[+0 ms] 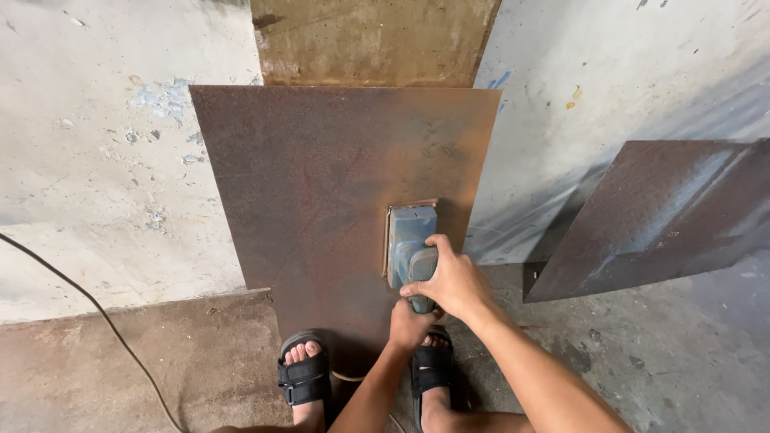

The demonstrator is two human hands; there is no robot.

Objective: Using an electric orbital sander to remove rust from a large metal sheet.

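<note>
Nearest the camera, two feet in black sandals [305, 377] stand on the concrete floor [658, 361], planted just below the grip. Both forearms come up between them to one tool. The left hand [411, 323] is wrapped around the rear end of the blue-grey sander [411, 240], fingers closed on the handle's lower tip. Right above it, the right hand [454, 281] clamps over the top of the same handle, thumb and fingers curled round it (both hands touching, stacked one behind the other).

The sander sits flat against a large rusty steel sheet [321, 176], its pad pressed on the metal just beyond the right hand's knuckles, close to the sheet's right edge. Rust is brown and mottled, with a more orange band up toward the sheet's top right.

To the left of the grip and well apart, a thin dark cable [96, 309] curves across the pale floor toward the bottom edge. To the right of the grip, a second rusty plate [666, 216] lies tilted, apart from the main sheet. Farthest out, beyond the sheet's top edge, a lighter brown panel [369, 40] stands behind it.
</note>
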